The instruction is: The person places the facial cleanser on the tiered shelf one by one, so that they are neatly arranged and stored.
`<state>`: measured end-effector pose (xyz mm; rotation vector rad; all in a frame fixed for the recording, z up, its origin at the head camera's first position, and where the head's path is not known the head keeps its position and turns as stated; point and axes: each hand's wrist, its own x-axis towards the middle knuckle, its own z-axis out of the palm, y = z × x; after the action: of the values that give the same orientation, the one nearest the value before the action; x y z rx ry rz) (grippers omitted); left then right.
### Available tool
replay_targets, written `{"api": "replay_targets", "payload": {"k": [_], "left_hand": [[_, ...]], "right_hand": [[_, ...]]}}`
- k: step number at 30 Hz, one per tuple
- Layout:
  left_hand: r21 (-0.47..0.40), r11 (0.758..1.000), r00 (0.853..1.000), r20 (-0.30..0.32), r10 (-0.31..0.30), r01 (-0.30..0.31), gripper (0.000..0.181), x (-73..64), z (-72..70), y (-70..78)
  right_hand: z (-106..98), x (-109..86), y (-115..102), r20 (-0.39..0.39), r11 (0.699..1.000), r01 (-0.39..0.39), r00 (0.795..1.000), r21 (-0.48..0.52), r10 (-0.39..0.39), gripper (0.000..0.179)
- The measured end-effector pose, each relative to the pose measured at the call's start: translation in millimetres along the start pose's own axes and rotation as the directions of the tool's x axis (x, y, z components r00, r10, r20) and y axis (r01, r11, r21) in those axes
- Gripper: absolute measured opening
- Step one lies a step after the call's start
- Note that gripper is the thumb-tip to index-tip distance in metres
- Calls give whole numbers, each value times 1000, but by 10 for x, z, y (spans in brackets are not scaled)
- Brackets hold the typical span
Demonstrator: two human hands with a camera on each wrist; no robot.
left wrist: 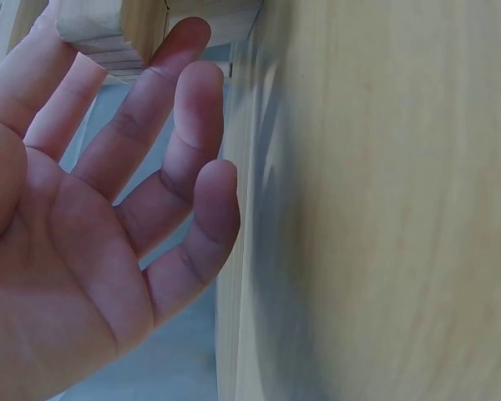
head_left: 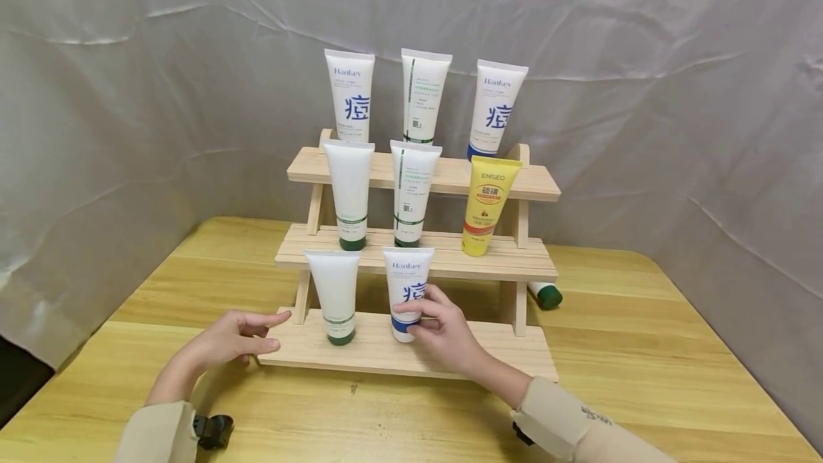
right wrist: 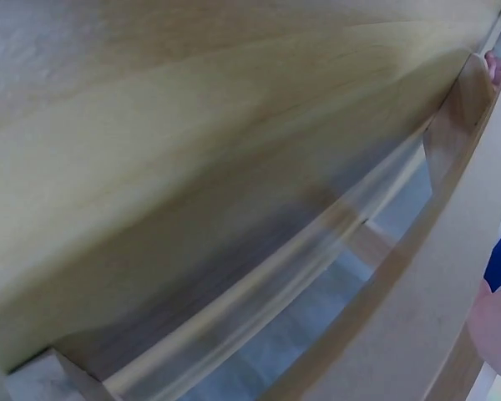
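A wooden three-tier stand [head_left: 450, 359] holds several squeeze tubes upright on their caps. On its bottom shelf, my right hand [head_left: 448, 331] holds a white tube with blue print and a blue band [head_left: 403, 281] between thumb and fingers, low near the cap. To its left stands a white tube with a green cap [head_left: 337, 291]. My left hand [head_left: 233, 334] is at the left end of the bottom shelf, its fingers loosely extended and touching the wood, as the left wrist view also shows. The right wrist view shows mostly the shelf edge [right wrist: 417, 309] and only a bit of fingertip.
The middle shelf carries two white tubes with green caps [head_left: 350, 195] and a yellow tube [head_left: 490, 198]. Three white tubes [head_left: 424, 95] stand on the top shelf. Behind the stand's right side lies a green-capped tube [head_left: 549, 296] on the wooden table [head_left: 643, 349]. Grey cloth [head_left: 643, 127] hangs behind.
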<state>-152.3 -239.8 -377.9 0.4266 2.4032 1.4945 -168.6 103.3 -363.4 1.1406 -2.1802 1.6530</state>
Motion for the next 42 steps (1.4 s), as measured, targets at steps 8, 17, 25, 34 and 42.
{"api": "replay_targets", "payload": {"k": [8,17,25,34,42], "left_hand": [[-4,1000,1000,1,-7,7,60,-1,-1,4],[-8,1000,1000,-7,-14,14,60,-11,-1,7],[7,1000,1000,-11,-14,14,60,-10,14,3],[5,1000,1000,-15,-17,17,59,-9,18,5],[4,1000,1000,-12,-17,17,60,-6,11,19]], "right_hand": [[-13,-22,21,9,999,40,999,9,-40,30],[13,-32,53,31,998,61,998,29,-62,32],[17,-41,31,51,997,54,997,61,-58,31],[-71,-138,-6,55,997,69,996,46,-72,39],[-209,-254,-56,17,994,111,994,-23,-111,38]]}}
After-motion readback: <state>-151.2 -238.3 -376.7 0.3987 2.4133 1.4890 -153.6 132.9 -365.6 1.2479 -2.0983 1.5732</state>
